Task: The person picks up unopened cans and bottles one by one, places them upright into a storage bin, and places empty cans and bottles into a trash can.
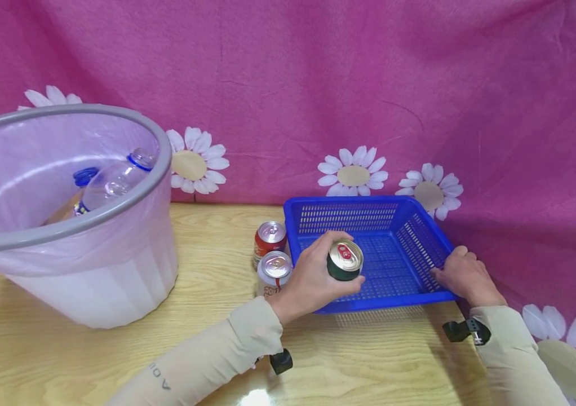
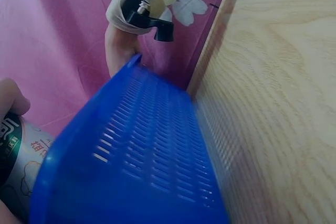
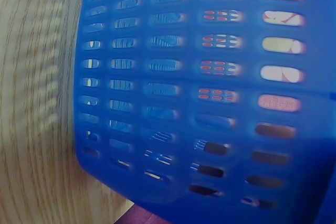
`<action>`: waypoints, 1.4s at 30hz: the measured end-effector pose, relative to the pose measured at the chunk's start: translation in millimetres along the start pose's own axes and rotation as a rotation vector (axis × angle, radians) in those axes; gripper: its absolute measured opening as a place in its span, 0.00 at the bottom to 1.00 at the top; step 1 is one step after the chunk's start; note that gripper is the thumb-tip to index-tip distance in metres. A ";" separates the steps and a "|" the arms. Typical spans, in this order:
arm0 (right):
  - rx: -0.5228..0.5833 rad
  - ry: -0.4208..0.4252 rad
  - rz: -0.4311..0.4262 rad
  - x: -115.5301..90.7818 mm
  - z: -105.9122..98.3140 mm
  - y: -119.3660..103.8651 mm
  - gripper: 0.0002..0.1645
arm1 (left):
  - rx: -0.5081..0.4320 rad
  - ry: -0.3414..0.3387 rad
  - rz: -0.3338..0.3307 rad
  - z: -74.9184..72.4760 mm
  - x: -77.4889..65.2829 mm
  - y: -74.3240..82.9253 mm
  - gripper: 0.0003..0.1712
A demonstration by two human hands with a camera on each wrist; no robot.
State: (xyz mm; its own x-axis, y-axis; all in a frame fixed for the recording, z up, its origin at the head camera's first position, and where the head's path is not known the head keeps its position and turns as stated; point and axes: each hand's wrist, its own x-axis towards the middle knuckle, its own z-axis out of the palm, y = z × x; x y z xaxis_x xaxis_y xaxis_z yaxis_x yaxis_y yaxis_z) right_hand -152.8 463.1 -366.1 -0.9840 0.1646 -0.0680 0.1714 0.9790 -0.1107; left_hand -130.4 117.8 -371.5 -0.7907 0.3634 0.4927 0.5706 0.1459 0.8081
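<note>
My left hand [image 1: 315, 276] grips a dark green drink can [image 1: 345, 260] with a gold top and red pull tab, above the left part of a blue plastic basket [image 1: 369, 303]. In the left wrist view the can [image 2: 23, 169] shows a green and white side, partly cut off by the frame. My right hand [image 1: 465, 274] holds the basket's right rim, its thumb over the edge. The basket's slotted wall [image 3: 142, 80] fills most of the right wrist view, where that hand does not show. Inside, the visible floor of the basket is bare.
Left of the basket stand a red can [image 1: 270, 242] and a white can [image 1: 274, 273], close together. A large white bin [image 1: 100, 293] with a grey rim and plastic liner stands at the left, with clear plastic bottles [image 1: 115, 183] inside. A pink flowered cloth [image 1: 267, 84] hangs behind the wooden table [image 1: 207, 338].
</note>
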 end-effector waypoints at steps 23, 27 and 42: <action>0.014 -0.014 0.021 -1.1 -1.6 -1.8 0.41 | 0.141 -0.136 -0.055 1.4 -1.4 -9.7 0.37; 0.014 -0.015 0.026 -1.3 -2.1 -1.5 0.41 | 0.179 -0.162 -0.044 2.1 -0.1 -10.0 0.36; 0.014 0.000 0.019 -0.2 -0.3 -0.4 0.39 | 0.374 -0.231 -0.051 5.6 0.9 -7.1 0.36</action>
State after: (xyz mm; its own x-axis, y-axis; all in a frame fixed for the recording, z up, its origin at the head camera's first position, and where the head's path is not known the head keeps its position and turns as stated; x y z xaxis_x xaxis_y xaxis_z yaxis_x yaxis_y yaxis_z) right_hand -152.7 462.7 -365.7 -0.9806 0.1828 -0.0704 0.1905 0.9739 -0.1236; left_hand -133.9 122.3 -378.6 -0.7741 0.5368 0.3356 0.6065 0.4769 0.6362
